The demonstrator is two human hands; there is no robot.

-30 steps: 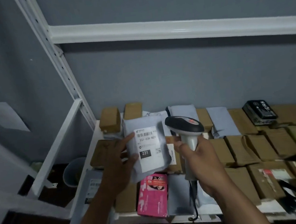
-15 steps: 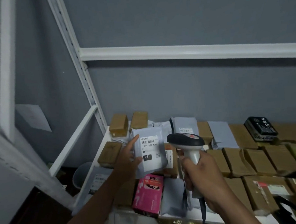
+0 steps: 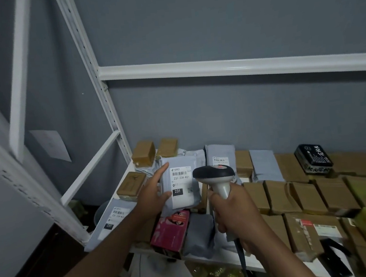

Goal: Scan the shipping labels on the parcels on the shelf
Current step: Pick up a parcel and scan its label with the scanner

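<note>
Centrally, just left of middle in the lower frame, the left hand (image 3: 153, 198) holds a grey poly mailer (image 3: 179, 183) upright above the white shelf (image 3: 222, 257). Its index finger lies extended along the mailer's left edge; the thumb presses the lower front. The shipping label (image 3: 181, 184) faces the camera and reads 231-239-K01. Just right of the mailer, the right hand (image 3: 234, 213) grips the handle of a barcode scanner (image 3: 214, 175), fingers fully curled round it; the scanner head sits beside the label. Brown cardboard parcels (image 3: 306, 195) fill the shelf at lower right.
</note>
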